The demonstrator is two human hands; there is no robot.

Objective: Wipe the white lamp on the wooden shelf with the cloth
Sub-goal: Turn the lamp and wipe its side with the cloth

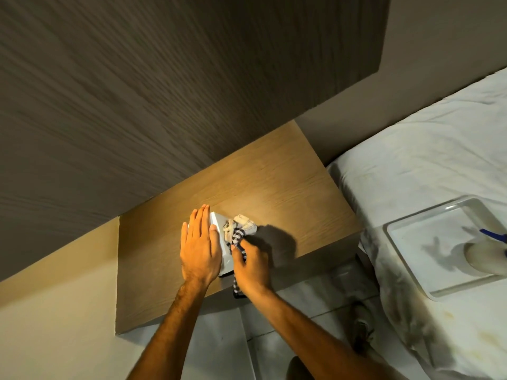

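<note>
A white box-shaped lamp [225,259] stands on the wooden shelf [288,193], mostly hidden under my hands. My left hand [200,248] lies flat on the lamp's top, fingers stretched out and together. My right hand [251,266] grips a striped and cream cloth [239,229], bunched against the lamp's right side. A striped tail of the cloth hangs below my right wrist, past the shelf's front edge.
A dark ribbed wall panel [137,91] rises behind the shelf. A bed with a white sheet [411,160] lies to the right, carrying a white tray [408,229] with a spray bottle [485,250]. Pale floor tiles [301,305] and a shoe [362,327] show below.
</note>
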